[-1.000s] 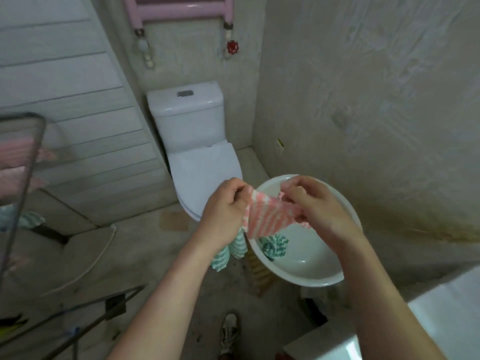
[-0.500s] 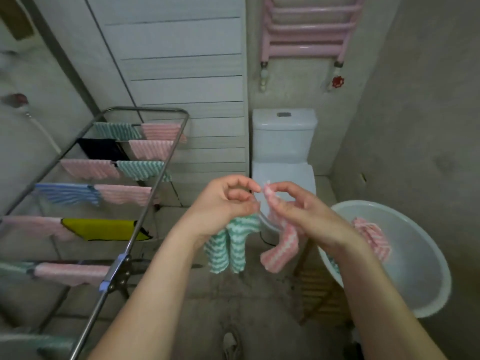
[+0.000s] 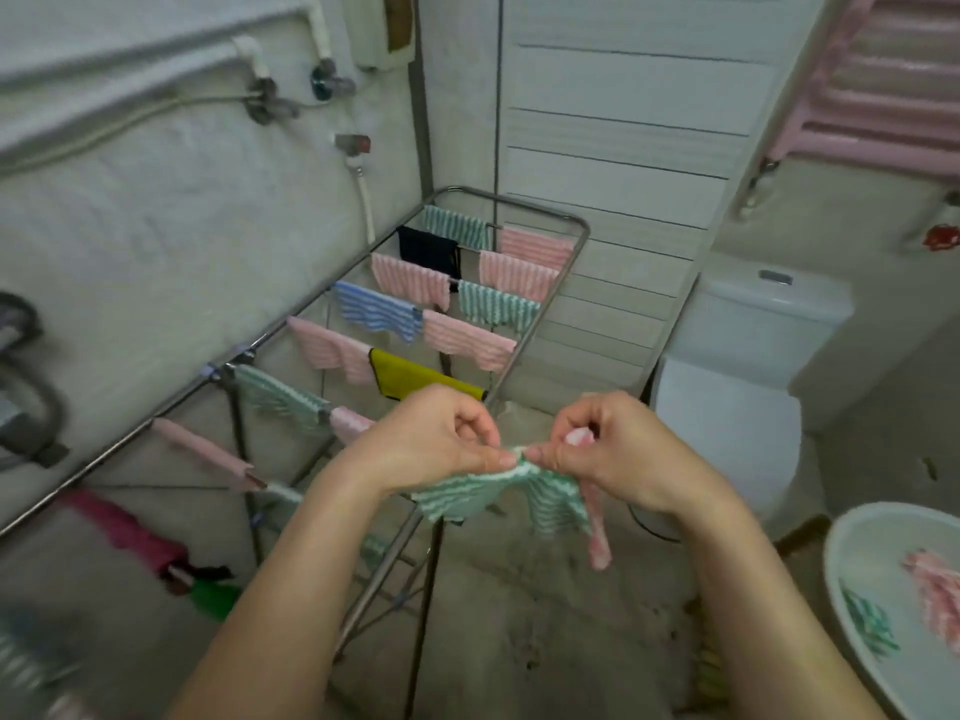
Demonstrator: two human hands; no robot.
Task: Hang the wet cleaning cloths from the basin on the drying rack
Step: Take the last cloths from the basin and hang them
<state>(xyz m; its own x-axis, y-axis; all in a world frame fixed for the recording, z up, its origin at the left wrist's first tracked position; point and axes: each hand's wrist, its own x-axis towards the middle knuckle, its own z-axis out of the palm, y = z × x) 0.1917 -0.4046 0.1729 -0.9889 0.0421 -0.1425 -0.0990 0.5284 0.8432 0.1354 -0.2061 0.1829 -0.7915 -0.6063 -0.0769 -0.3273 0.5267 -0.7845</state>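
Head view. I count two cloths in hand, two more in the basin [image 3: 878, 543] (one pink, one green, lower right) and at least thirteen hung on the drying rack [image 3: 519, 202] ahead. Both forearms reach forward, hands level before the rack's near end. The left hand [image 3: 436, 433] pinches the green-striped cloth [image 3: 467, 493] at its top edge. The right hand [image 3: 623, 449] pinches the same edge, its curled fingers also holding the dangling pink-striped cloth [image 3: 597, 532].

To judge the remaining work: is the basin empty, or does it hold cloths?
Not empty. A pink striped cloth and a green striped cloth lie inside the white basin.
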